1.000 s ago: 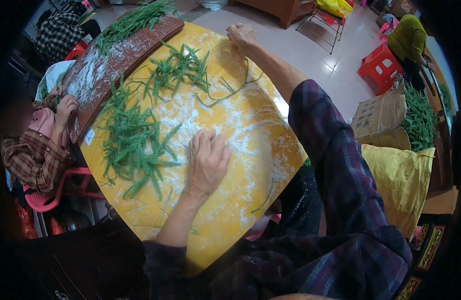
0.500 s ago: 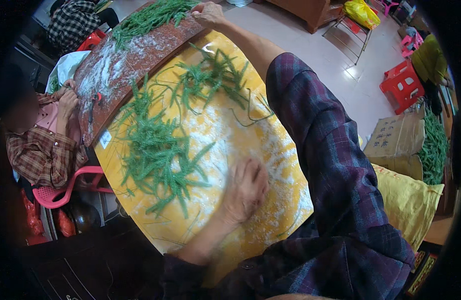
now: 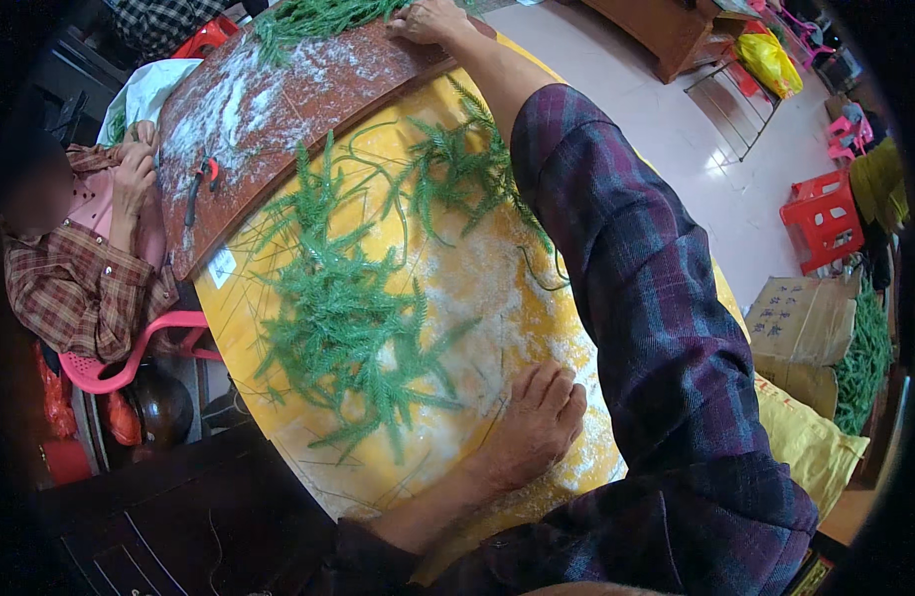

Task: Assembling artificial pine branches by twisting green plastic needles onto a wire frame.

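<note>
My left hand (image 3: 539, 422) rests curled on the yellow tabletop (image 3: 237, 343), over a patch of white powder. Its fingers bend under, and whatever they hold is hidden. My right arm stretches to the far side, where my right hand (image 3: 427, 22) is closed at the right end of a heap of green feathery artificial sprigs (image 3: 328, 14). What its fingers grip cannot be made out. Between my hands lies a loose pile of similar sprigs (image 3: 343, 333), left of my left hand. A smaller cluster of green sprigs (image 3: 457, 164) is partly covered by my right sleeve.
A powder-dusted brown board (image 3: 308, 84) adjoins the yellow top, with red-and-black pliers (image 3: 199, 189) on it. At the left sits another person (image 3: 90, 248), hands together. A cardboard box (image 3: 800, 323) of greenery and a red stool (image 3: 823, 221) stand to the right.
The head view has shifted and turned slightly. My left hand has slid nearer to me and to the right over the powder. My right hand stays by the far heap.
</note>
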Demonstrator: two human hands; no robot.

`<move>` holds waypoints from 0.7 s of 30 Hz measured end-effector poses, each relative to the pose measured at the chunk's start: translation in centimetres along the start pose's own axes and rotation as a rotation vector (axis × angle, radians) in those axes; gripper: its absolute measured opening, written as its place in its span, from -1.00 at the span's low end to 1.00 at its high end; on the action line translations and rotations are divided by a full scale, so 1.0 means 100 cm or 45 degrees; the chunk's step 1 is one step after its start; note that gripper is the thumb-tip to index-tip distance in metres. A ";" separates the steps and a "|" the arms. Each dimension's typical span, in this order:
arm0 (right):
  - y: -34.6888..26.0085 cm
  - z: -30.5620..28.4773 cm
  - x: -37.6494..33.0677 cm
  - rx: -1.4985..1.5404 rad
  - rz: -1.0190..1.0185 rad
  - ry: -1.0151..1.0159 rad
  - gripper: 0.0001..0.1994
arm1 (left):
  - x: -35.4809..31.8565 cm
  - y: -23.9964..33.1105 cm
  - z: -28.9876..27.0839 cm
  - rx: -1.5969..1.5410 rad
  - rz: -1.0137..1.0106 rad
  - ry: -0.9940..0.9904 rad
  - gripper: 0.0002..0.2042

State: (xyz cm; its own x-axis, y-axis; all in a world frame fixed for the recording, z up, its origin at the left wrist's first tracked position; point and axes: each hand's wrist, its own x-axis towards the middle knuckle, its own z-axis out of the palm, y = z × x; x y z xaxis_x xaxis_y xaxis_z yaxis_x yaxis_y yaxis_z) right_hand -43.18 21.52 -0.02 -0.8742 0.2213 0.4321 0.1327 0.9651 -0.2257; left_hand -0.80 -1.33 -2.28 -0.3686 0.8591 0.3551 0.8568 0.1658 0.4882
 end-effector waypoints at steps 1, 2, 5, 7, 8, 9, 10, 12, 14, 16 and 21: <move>0.023 -0.005 0.014 0.000 0.022 -0.167 -0.39 | 0.007 0.003 0.002 -0.040 0.038 -0.008 -0.68; 0.021 -0.002 0.012 -0.009 0.029 -0.166 -0.39 | 0.008 0.003 0.003 -0.065 0.044 -0.019 -0.68; 0.006 -0.007 0.004 0.078 0.121 -0.219 -0.50 | 0.007 0.000 0.004 0.012 0.047 0.002 -0.68; -0.009 -0.011 -0.016 0.248 -0.032 -0.172 -0.53 | 0.005 -0.001 0.000 -0.033 0.024 0.016 -0.67; 0.000 -0.015 -0.020 0.287 -0.061 -0.084 -0.51 | 0.010 0.003 0.003 -0.103 0.034 0.025 -0.67; -0.007 -0.023 -0.026 0.280 -0.062 -0.214 -0.54 | 0.008 0.002 0.006 -0.104 0.040 0.027 -0.67; -0.014 -0.031 -0.034 0.270 -0.060 -0.344 -0.56 | 0.007 0.000 0.011 -0.090 0.015 0.077 -0.68; -0.032 -0.042 -0.054 0.315 -0.201 -0.294 -0.56 | 0.005 0.001 0.019 -0.076 -0.001 0.119 -0.68; -0.048 -0.055 -0.068 0.292 -0.071 -0.440 -0.57 | 0.005 0.001 0.021 -0.066 -0.010 0.135 -0.66; -0.082 -0.073 -0.086 0.306 -0.199 -0.452 -0.57 | 0.000 0.000 0.012 -0.053 -0.027 0.146 -0.66; -0.091 -0.081 -0.105 0.318 -0.491 -0.484 -0.54 | 0.005 0.005 0.016 -0.086 0.019 0.187 -0.68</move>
State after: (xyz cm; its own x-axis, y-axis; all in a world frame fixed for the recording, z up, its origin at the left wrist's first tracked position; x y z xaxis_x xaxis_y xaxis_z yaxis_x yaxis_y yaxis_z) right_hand -31.40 11.55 4.60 -0.9496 -0.2486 0.1910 -0.3009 0.8936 -0.3331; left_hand 0.04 -0.07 -3.16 -0.4093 0.7803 0.4728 0.8380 0.1166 0.5330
